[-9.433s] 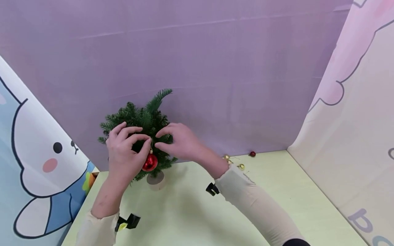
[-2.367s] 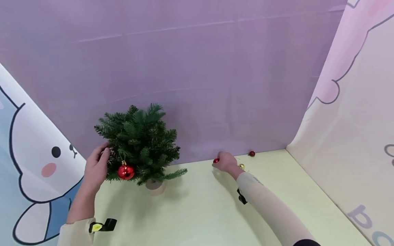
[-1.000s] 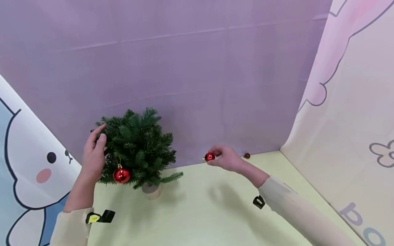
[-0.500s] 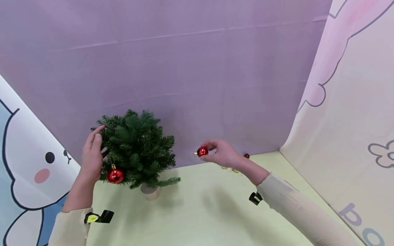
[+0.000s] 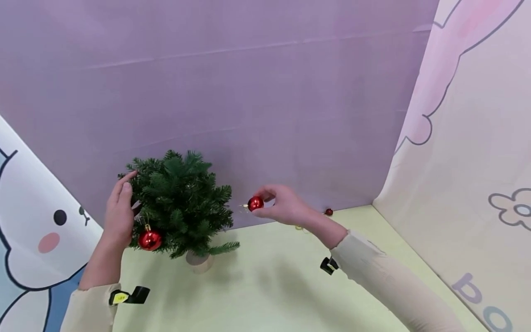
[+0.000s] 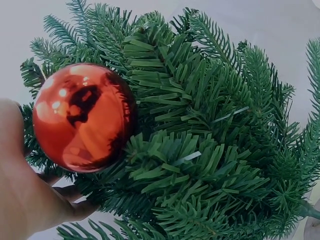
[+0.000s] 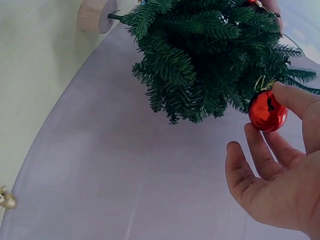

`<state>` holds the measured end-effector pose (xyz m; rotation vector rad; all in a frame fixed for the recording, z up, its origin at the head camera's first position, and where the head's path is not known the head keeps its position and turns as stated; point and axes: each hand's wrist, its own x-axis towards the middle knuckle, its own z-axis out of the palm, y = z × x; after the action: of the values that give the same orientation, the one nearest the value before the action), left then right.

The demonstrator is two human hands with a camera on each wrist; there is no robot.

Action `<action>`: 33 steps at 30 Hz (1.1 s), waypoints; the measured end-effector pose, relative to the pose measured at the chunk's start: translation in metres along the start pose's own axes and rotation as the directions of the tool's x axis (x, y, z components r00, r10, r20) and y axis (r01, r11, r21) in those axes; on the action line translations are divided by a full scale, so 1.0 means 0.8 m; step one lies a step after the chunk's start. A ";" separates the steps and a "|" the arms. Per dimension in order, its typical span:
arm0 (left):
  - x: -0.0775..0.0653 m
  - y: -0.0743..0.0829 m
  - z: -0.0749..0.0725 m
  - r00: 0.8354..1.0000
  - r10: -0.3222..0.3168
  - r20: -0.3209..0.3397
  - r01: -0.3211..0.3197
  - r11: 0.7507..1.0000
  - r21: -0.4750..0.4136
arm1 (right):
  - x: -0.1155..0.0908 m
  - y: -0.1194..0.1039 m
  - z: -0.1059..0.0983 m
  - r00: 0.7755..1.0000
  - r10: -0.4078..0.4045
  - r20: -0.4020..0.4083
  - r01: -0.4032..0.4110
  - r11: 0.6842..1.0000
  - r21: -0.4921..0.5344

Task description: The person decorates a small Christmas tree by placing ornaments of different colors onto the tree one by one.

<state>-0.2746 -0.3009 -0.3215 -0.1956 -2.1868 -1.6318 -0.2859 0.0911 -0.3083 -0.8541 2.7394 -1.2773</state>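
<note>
Main worry: dropping the loose red bauble (image 5: 256,203), held just right of the little tree (image 5: 178,203) and apparently not touching it. Smooth, round and pinched only by fingertips, so probably easy to squirt out with too much squeeze. Might also snag that thin gold loop, pointing at the tree, on stray needles with a clumsy sideways push. Could knock the hanging red bauble (image 5: 150,240) off the tree's lower left too, with one careless nudge. Maybe even tip the whole lot, given such a bushy top over a small base (image 5: 200,263).

As for hands: right hand (image 5: 281,205) closed to a thumb-and-finger pinch on the loose bauble, to the right of the tree, with a spare finger spread below. Left hand (image 5: 119,213) fairly open, thumb up, resting against branches on the tree's left side, just above the hanging bauble. Can't make out every fingertip behind the greenery.
</note>
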 end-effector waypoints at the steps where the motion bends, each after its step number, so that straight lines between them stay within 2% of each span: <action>1: -0.001 -0.001 -0.001 1.000 0.000 -0.004 0.000 1.000 -0.004 | 0.002 -0.001 0.002 1.000 0.005 0.002 -0.005 1.000 0.001; 7: -0.006 -0.002 -0.001 1.000 0.012 -0.007 -0.012 0.999 -0.034 | 0.014 -0.007 0.010 1.000 0.017 0.021 -0.018 0.999 0.048; 13: -0.010 -0.002 0.004 1.000 -0.012 0.021 0.013 0.998 -0.055 | 0.020 -0.012 0.018 0.999 0.009 0.031 -0.012 0.993 0.114; 21: -0.016 -0.002 0.011 1.000 0.005 -0.009 -0.006 0.999 -0.031 | 0.025 -0.017 0.029 0.999 -0.013 0.038 0.005 0.982 0.189; 28: -0.018 0.001 0.013 1.000 -0.004 -0.012 0.003 1.000 -0.010 | 0.030 -0.020 0.032 0.999 -0.012 0.041 0.004 0.982 0.190; 33: -0.013 0.002 0.009 1.000 -0.003 -0.020 0.003 0.999 -0.032 | 0.041 -0.024 0.032 0.998 -0.055 0.037 0.047 0.978 0.206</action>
<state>-0.2664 -0.2919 -0.3260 -0.1846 -2.1482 -1.6644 -0.2987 0.0474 -0.3043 -0.9249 2.5128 -1.4996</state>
